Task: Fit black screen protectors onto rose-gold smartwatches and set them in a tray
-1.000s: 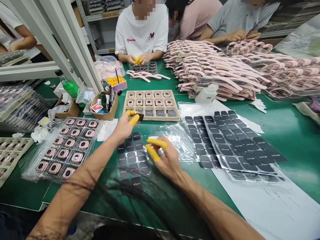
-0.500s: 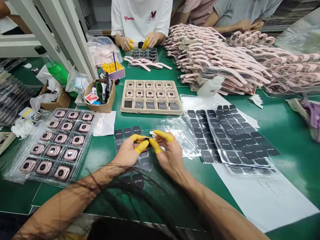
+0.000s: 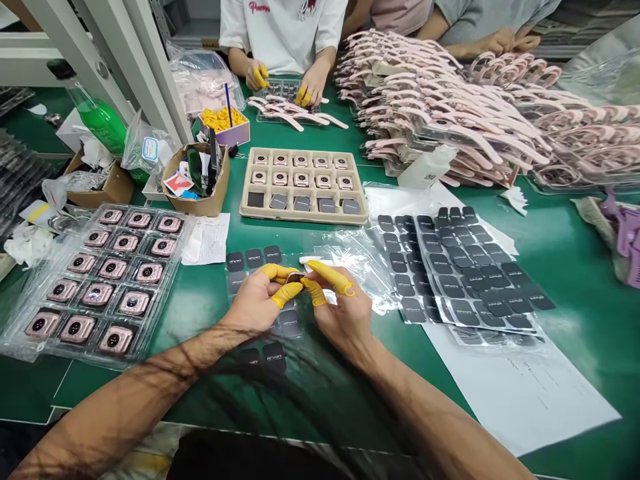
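My left hand pinches a small watch case between its thumb and fingers, which wear yellow finger cots. My right hand, also in yellow cots, closes on the other side of the same watch case. Fingers cover most of the case. Something white shows by the right fingers, too hidden to name. Below the hands lies a clear sheet with black square HiFuture stickers. Just beyond, a beige tray holds pink watch cases in two rows and black squares in the front row.
At left lies a clear blister tray of pink watch cases. More black sticker sheets rest on white paper at right. Behind stand a cardboard box, a green bottle and piled pink straps. Co-workers sit opposite.
My view has shifted slightly. In my hands the watch case has turned to a flatter, edge-on angle. The co-worker opposite has lowered a hand to the straps, and the strap piece held before is gone from sight.
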`<action>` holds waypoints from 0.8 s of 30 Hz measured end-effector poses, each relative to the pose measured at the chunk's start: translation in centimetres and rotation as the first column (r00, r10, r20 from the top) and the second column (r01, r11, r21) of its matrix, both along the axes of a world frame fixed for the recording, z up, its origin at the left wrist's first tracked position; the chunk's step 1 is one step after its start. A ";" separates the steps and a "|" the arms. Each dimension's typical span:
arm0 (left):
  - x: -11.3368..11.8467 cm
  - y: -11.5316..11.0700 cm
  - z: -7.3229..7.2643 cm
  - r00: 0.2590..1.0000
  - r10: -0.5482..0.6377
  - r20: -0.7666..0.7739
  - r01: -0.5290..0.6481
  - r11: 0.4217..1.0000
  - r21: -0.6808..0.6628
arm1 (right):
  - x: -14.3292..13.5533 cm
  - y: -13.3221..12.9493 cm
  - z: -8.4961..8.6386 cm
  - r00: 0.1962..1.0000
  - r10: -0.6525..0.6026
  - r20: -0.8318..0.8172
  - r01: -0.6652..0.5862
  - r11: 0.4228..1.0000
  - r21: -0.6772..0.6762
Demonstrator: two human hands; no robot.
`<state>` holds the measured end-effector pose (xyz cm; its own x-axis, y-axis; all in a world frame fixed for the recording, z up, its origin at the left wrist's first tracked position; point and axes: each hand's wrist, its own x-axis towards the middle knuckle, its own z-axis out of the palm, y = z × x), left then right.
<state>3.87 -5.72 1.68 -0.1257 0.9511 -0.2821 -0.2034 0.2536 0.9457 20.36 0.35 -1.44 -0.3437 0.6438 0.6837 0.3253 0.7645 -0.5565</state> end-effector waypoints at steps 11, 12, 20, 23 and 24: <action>-0.3 0.2 -0.2 0.980 0.002 0.197 0.013 0.997 -0.075 | 0.5 0.8 -0.1 0.983 0.177 0.047 -0.165 0.969 -0.186; -0.3 0.2 -0.2 0.968 -0.003 0.252 0.026 0.995 -0.091 | 0.5 0.9 0.0 0.980 0.198 0.010 -0.191 0.957 -0.216; -1.1 0.9 0.1 0.959 0.102 0.265 -0.085 0.994 -0.072 | 3.3 2.1 3.8 0.745 0.653 -0.138 -0.533 0.458 -0.712; -1.5 1.2 0.0 0.982 0.136 0.134 -0.128 0.990 -0.064 | 3.7 3.3 3.4 0.723 0.660 0.205 -0.392 0.635 -0.666; -1.6 1.3 0.0 0.985 0.129 0.116 -0.123 0.991 -0.058 | 3.5 3.8 2.8 0.802 0.542 0.251 -0.319 0.745 -0.586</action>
<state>2.30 -4.46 1.67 -0.2064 0.9139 -0.3495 -0.3473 0.2655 0.8994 23.88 4.16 1.39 -0.8260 0.5601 0.0632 0.2973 0.5282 -0.7954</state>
